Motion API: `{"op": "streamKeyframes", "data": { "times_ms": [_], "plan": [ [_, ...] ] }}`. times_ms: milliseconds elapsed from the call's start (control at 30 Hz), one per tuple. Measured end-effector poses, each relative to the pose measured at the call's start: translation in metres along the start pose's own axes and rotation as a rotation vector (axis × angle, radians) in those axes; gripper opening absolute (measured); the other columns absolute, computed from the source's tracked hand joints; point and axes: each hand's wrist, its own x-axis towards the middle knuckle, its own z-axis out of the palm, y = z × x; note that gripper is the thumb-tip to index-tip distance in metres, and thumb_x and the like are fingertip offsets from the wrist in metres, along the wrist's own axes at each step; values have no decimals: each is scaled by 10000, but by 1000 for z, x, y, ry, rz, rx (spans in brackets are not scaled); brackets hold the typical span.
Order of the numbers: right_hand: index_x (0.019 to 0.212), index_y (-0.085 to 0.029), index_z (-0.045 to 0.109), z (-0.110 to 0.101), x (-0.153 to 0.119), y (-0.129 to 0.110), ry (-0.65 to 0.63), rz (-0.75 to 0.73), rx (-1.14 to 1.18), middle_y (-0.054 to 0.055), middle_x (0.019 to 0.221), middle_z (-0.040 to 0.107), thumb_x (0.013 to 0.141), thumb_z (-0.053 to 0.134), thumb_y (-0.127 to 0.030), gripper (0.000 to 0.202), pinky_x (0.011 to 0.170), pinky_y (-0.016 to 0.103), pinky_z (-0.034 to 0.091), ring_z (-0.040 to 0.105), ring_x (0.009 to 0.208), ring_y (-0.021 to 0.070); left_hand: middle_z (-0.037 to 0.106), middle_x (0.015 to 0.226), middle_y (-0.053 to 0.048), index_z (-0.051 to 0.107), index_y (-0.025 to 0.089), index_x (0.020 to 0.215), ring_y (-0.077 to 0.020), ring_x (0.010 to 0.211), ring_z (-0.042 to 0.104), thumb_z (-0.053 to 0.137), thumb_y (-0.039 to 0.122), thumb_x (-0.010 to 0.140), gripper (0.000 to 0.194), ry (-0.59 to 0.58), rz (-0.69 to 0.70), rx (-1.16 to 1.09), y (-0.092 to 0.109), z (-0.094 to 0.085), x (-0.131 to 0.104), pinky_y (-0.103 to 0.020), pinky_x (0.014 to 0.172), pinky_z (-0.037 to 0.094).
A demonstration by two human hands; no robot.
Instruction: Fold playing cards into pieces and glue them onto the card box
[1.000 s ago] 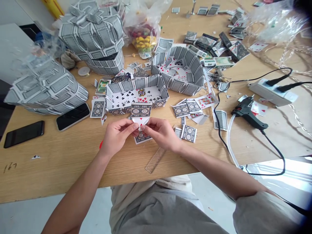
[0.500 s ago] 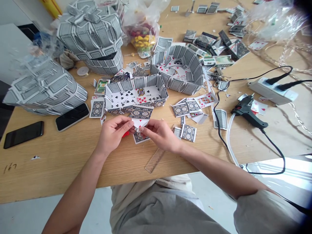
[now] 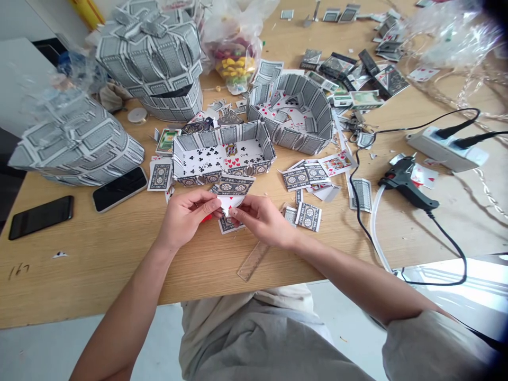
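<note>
Between my two hands is a folded playing card [image 3: 232,186], its dark patterned back tilted up at the top and a white face with a red mark below. My left hand [image 3: 186,217] pinches its left side, thumb on top. The right side is gripped by the thumb and fingers of my right hand [image 3: 262,217]. Something red, partly hidden, shows under my left fingers. Another patterned card [image 3: 228,226] lies on the table beneath. Just beyond my hands stands a long box made of cards [image 3: 186,172], its floor lined with card faces.
A rounded card box [image 3: 305,140] stands behind, right of the long one. Finished-looking card baskets [image 3: 151,53] and two phones [image 3: 119,189] are at left. Loose cards [image 3: 297,179], a clear ruler [image 3: 253,260], a glue gun [image 3: 408,182] and a power strip [image 3: 448,148] with cables lie rightward.
Both hands keep their hold on the folded card, with hardly any movement. The whole view has shifted slightly.
</note>
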Motion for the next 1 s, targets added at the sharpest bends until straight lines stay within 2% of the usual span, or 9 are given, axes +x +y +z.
{"op": "streamKeyframes", "data": {
  "times_ms": [333,567,700,1000],
  "plan": [
    [895,-161,641,0,-2,-2,70,-4,-247,56,779,682,1005,617,-371,238,621,286,434,578,696,173,795,737,-42,826,170,892,-160,639,745,897,453,841,296,-6,8,27,-2,-2,-1,-261,656,635],
    [891,-162,641,2,-1,-1,122,-4,-310,52,756,676,1002,605,-320,196,615,292,417,579,678,178,808,806,-46,805,172,954,-178,704,763,834,470,905,303,27,48,158,-6,0,-2,-258,676,629],
    [951,-152,682,1,-1,-2,125,-18,-293,58,796,697,1014,603,-331,205,643,297,435,592,709,185,811,833,-52,803,176,976,-182,735,768,784,492,945,318,9,48,131,-6,1,-2,-265,707,639],
    [952,-151,701,0,-2,-5,133,-5,-295,62,803,703,1022,615,-352,230,642,292,439,582,716,180,800,786,-55,799,174,910,-193,716,755,837,486,880,316,-3,33,122,1,2,-2,-281,687,631]
  ]
}}
